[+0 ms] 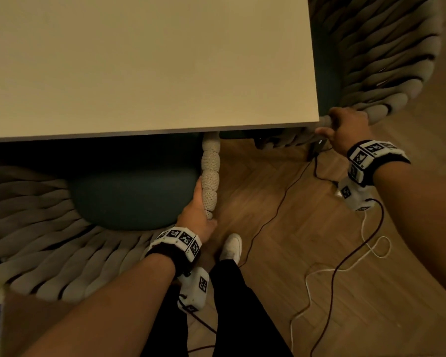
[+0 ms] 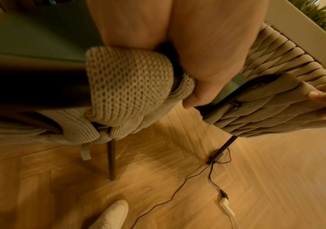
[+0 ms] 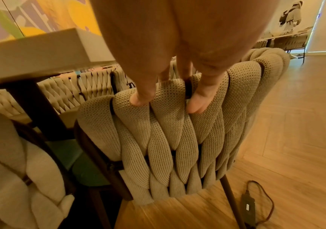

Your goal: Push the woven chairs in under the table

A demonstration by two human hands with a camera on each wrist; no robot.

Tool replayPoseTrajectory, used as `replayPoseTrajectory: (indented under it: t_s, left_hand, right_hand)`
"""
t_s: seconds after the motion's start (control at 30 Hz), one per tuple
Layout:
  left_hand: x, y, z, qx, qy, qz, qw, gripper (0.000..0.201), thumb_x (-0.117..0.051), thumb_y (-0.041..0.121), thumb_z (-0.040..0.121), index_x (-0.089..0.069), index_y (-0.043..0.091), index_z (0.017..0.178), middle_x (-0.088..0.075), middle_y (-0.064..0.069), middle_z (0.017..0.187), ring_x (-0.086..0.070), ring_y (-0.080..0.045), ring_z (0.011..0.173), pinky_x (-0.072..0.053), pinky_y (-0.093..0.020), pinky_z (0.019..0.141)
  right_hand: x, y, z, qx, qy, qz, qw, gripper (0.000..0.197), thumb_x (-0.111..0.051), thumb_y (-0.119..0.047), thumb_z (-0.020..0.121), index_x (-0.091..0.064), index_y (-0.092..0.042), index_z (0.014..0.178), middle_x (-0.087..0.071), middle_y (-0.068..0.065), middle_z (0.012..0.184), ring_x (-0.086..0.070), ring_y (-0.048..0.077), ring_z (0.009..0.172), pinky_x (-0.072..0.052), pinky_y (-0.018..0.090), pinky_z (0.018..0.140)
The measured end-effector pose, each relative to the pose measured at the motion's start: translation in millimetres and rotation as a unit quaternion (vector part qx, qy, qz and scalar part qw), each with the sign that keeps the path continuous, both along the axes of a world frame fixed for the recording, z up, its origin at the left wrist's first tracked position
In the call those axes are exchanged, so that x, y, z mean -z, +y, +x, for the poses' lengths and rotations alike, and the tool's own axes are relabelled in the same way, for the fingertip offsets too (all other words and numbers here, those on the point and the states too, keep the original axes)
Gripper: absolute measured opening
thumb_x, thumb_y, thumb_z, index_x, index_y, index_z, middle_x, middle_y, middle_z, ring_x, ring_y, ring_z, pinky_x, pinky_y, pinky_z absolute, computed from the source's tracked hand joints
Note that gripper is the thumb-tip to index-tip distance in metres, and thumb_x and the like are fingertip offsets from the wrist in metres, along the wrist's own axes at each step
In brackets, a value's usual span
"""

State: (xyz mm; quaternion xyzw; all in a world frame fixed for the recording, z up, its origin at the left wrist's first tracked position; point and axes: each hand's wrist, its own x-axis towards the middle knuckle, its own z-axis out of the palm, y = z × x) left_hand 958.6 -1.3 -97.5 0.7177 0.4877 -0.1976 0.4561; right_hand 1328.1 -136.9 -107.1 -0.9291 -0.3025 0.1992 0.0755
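Two woven chairs at the table (image 1: 139, 60) corner: near chair (image 1: 36, 228) along its front edge, seat partly under; side chair (image 1: 384, 60) along its right edge. Left hand (image 1: 198, 215) wrapped around near chair's rim; right hand (image 1: 345, 127) gripping side chair's rim beside the corner.

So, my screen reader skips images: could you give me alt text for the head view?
Seen from above, a person's left hand grips the rim of one woven chair and their right hand grips another woven chair, both at a corner of a pale table. Cables trail across the wooden floor.
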Motion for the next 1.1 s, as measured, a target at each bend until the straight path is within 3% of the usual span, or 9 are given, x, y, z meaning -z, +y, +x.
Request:
replayPoseTrajectory:
  t_s: [0.17, 0.33, 0.43, 0.53, 0.63, 0.7, 0.87, 0.97, 1.1]
  left_hand:
    - [6, 3, -2, 0.008, 0.0, -0.008, 1.0, 0.114, -0.069, 0.01, 0.081, 0.013, 0.047, 0.15, -0.057, -0.013, 0.13, -0.061, -0.031, 0.108, -0.051, -0.044, 0.096]
    - [8, 6, -4, 0.015, -0.014, -0.019, 1.0, 0.115, -0.072, 0.011, 0.082, 0.014, 0.046, 0.15, -0.054, -0.013, 0.134, -0.058, -0.031, 0.113, -0.048, -0.037, 0.095]
    - [7, 17, -8, 0.051, -0.017, -0.047, 0.997, 0.12, -0.08, 0.026, 0.077, 0.012, 0.043, 0.151, -0.048, -0.007, 0.143, -0.054, -0.028, 0.122, -0.044, -0.037, 0.1]
    - [-2, 31, -16, 0.111, 0.007, -0.066, 0.992, 0.115, -0.081, 0.044, 0.073, 0.002, 0.04, 0.154, -0.043, -0.001, 0.15, -0.049, -0.025, 0.13, -0.041, -0.039, 0.106]
    - [-15, 38, -45, 0.159, 0.026, -0.055, 0.985, 0.097, -0.076, 0.051, 0.076, -0.021, 0.034, 0.153, -0.047, 0.001, 0.148, -0.048, -0.023, 0.131, -0.041, -0.037, 0.108]
    - [-21, 39, -77, 0.202, 0.06, -0.037, 0.977, 0.087, -0.074, 0.054, 0.076, -0.034, 0.031, 0.149, -0.054, 0.0, 0.141, -0.052, -0.024, 0.126, -0.043, -0.039, 0.106]
    - [-34, 44, -174, 0.251, 0.186, 0.018, 0.95, 0.075, -0.07, 0.059, 0.076, -0.048, 0.028, 0.14, -0.056, -0.003, 0.135, -0.054, -0.025, 0.121, -0.047, -0.037, 0.099]
    - [-42, 45, -226, 0.213, 0.148, 0.05, 0.965, 0.063, -0.066, 0.041, 0.086, -0.043, 0.027, 0.144, -0.049, -0.003, 0.144, -0.046, -0.023, 0.13, -0.037, -0.035, 0.108]
    - [-50, 41, -257, 0.159, 0.053, 0.079, 0.983, 0.056, -0.062, 0.032, 0.09, -0.046, 0.021, 0.142, -0.047, -0.003, 0.145, -0.041, -0.022, 0.134, -0.03, -0.033, 0.111]
  right_hand:
    - [2, -4, -7, 0.007, 0.009, 0.037, 0.999, 0.051, -0.066, -0.047, 0.085, -0.054, -0.013, 0.122, -0.06, 0.017, 0.116, -0.054, 0.038, 0.108, -0.045, 0.051, 0.093]
    - [-8, -6, -13, 0.013, 0.026, 0.038, 0.999, 0.052, -0.066, -0.043, 0.087, -0.051, -0.014, 0.127, -0.055, 0.016, 0.126, -0.05, 0.036, 0.116, -0.043, 0.05, 0.097]
    - [-21, -10, -35, 0.05, 0.043, 0.067, 0.996, 0.061, -0.067, -0.035, 0.088, -0.041, -0.015, 0.139, -0.042, 0.015, 0.143, -0.043, 0.035, 0.129, -0.038, 0.048, 0.106]
    - [-34, -16, -86, 0.099, 0.03, 0.125, 0.987, 0.05, -0.065, -0.03, 0.089, -0.048, -0.01, 0.132, -0.05, 0.017, 0.134, -0.049, 0.035, 0.123, -0.042, 0.045, 0.102]
    - [-47, -4, -167, -0.017, 0.091, 0.106, 0.99, 0.028, -0.061, -0.03, 0.091, -0.06, -0.016, 0.116, -0.063, 0.007, 0.115, -0.058, 0.025, 0.109, -0.049, 0.04, 0.093]
    - [-56, 15, -225, -0.139, 0.137, 0.09, 0.977, 0.026, -0.057, -0.03, 0.093, -0.06, -0.019, 0.116, -0.063, 0.004, 0.114, -0.056, 0.023, 0.109, -0.048, 0.038, 0.092]
    - [-72, 71, -356, -0.414, 0.153, 0.053, 0.896, 0.024, -0.057, -0.029, 0.086, -0.063, -0.015, 0.105, -0.066, 0.006, 0.106, -0.058, 0.026, 0.101, -0.042, 0.041, 0.095]
    - [-66, 83, -405, -0.464, 0.152, -0.028, 0.872, 0.023, -0.055, -0.029, 0.086, -0.06, -0.014, 0.104, -0.063, 0.007, 0.11, -0.055, 0.028, 0.106, -0.039, 0.04, 0.094]
    - [-61, 81, -424, -0.451, 0.146, -0.129, 0.871, 0.037, -0.054, -0.034, 0.089, -0.054, -0.019, 0.122, -0.059, 0.006, 0.126, -0.056, 0.028, 0.114, -0.044, 0.037, 0.093]
